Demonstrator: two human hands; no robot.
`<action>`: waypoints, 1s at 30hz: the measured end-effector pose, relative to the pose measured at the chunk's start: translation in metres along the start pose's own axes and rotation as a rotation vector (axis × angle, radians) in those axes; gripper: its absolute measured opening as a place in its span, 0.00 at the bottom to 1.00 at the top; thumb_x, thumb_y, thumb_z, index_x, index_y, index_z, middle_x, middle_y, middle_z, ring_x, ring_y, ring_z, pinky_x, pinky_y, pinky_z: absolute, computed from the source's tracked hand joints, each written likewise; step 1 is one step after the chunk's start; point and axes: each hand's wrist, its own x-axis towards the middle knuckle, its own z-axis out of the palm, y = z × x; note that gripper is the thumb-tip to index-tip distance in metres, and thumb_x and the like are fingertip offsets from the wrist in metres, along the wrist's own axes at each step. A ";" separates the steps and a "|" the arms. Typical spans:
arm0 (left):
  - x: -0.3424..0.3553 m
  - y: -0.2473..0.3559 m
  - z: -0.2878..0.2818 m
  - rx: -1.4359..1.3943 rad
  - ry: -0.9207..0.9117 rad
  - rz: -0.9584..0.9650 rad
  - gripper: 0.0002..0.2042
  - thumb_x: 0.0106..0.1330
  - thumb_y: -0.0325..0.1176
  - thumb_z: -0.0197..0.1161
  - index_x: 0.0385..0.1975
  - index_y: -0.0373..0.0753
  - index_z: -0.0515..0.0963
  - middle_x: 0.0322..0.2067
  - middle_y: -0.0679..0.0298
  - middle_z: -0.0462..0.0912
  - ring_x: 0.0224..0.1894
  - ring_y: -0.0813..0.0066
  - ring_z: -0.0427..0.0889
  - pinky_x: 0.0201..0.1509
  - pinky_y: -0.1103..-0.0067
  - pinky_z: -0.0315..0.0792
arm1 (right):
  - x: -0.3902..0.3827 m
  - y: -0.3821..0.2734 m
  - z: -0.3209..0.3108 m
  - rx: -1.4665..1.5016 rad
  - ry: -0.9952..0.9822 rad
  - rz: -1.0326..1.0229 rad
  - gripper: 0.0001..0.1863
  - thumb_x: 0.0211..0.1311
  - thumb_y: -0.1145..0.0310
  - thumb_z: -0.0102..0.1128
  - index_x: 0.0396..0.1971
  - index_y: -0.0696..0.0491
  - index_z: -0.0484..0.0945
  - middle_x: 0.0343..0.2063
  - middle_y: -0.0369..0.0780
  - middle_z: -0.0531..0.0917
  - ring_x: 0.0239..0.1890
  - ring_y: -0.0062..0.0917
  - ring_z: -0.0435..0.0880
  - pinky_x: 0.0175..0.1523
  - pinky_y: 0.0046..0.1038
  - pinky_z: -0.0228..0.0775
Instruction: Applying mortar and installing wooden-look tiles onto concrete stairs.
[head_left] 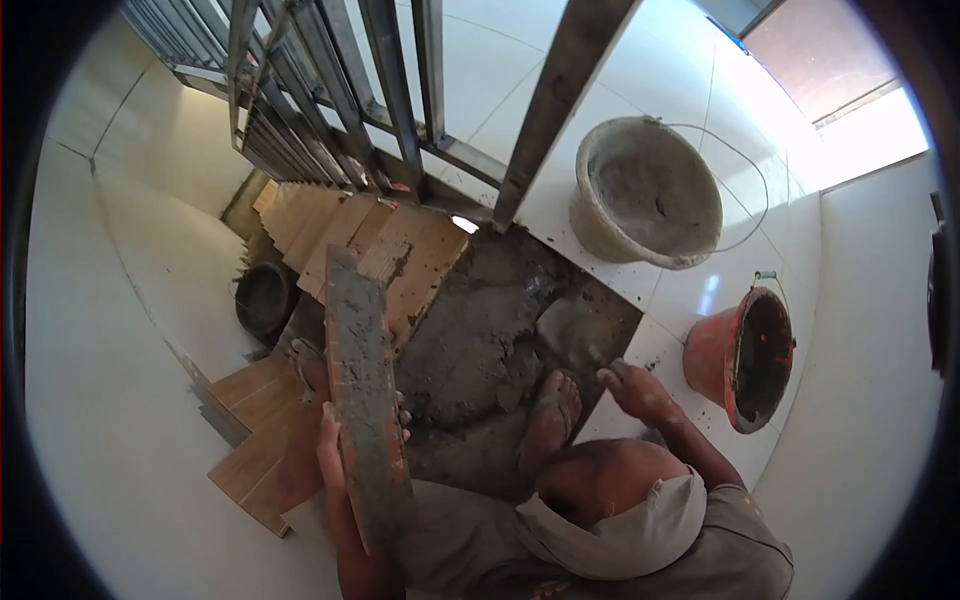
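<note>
Hard daylight floods in at upper right, burning out to white and striking glare off the pale floor tiles (490, 85) near the red bucket (710, 350). Down here, the mortar-smeared plank (360, 370) sits in dimmer, softer light, reasonably sharp; railing (560, 90) and walls (90, 300) bow toward blackened edges.

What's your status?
Left hand grips mortar-coated strip. Right hand curled, hold unclear. Right foot at mortar bed's edge, possibly in the way.

A stairway (410, 262) under construction, shown by spread mortar (462, 340), buckets (712, 352) and metal railing (396, 90).
</note>
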 end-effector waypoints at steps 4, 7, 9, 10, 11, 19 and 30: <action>-0.010 0.012 0.021 -0.099 0.160 0.015 0.40 0.75 0.64 0.45 0.72 0.34 0.63 0.58 0.46 0.78 0.50 0.53 0.83 0.49 0.63 0.82 | -0.010 0.015 -0.004 -0.111 0.098 0.192 0.25 0.74 0.47 0.53 0.46 0.58 0.79 0.39 0.58 0.85 0.46 0.55 0.84 0.51 0.50 0.75; -0.012 0.010 0.014 -0.097 0.107 0.042 0.39 0.75 0.63 0.44 0.72 0.34 0.63 0.58 0.45 0.78 0.50 0.53 0.83 0.49 0.63 0.82 | 0.004 0.014 0.008 -0.090 0.056 0.161 0.23 0.74 0.50 0.54 0.46 0.59 0.80 0.40 0.58 0.85 0.47 0.55 0.84 0.50 0.50 0.75; -0.012 0.008 0.014 -0.120 0.026 0.047 0.39 0.75 0.63 0.44 0.72 0.34 0.63 0.58 0.44 0.77 0.50 0.53 0.83 0.49 0.63 0.82 | 0.020 0.012 0.025 0.100 0.079 -0.189 0.22 0.75 0.54 0.54 0.50 0.59 0.79 0.40 0.57 0.86 0.44 0.53 0.85 0.50 0.48 0.75; -0.013 0.007 0.016 -0.126 0.047 0.043 0.39 0.75 0.63 0.44 0.73 0.34 0.62 0.59 0.44 0.77 0.50 0.53 0.83 0.49 0.62 0.82 | 0.026 0.003 0.025 0.193 0.007 -0.166 0.21 0.75 0.56 0.54 0.52 0.59 0.79 0.36 0.55 0.86 0.35 0.45 0.85 0.44 0.44 0.76; -0.014 0.006 0.018 -0.132 0.067 0.040 0.39 0.75 0.64 0.44 0.73 0.34 0.62 0.59 0.44 0.77 0.50 0.53 0.83 0.49 0.62 0.82 | 0.026 -0.002 0.017 0.190 0.002 -0.176 0.21 0.75 0.56 0.54 0.52 0.59 0.79 0.36 0.55 0.86 0.35 0.45 0.85 0.44 0.44 0.76; -0.031 0.020 0.008 -0.185 0.076 0.073 0.39 0.76 0.64 0.44 0.73 0.34 0.61 0.62 0.43 0.75 0.54 0.50 0.81 0.52 0.57 0.81 | -0.012 -0.005 -0.009 0.355 -0.182 0.098 0.22 0.74 0.50 0.57 0.35 0.57 0.75 0.19 0.39 0.75 0.21 0.24 0.75 0.28 0.32 0.71; -0.010 0.022 -0.021 -0.206 0.017 0.037 0.38 0.76 0.62 0.45 0.71 0.33 0.64 0.59 0.42 0.78 0.52 0.51 0.84 0.51 0.59 0.83 | 0.078 -0.040 0.014 -0.318 0.563 -0.519 0.20 0.60 0.63 0.67 0.52 0.52 0.81 0.42 0.43 0.83 0.41 0.45 0.84 0.45 0.44 0.78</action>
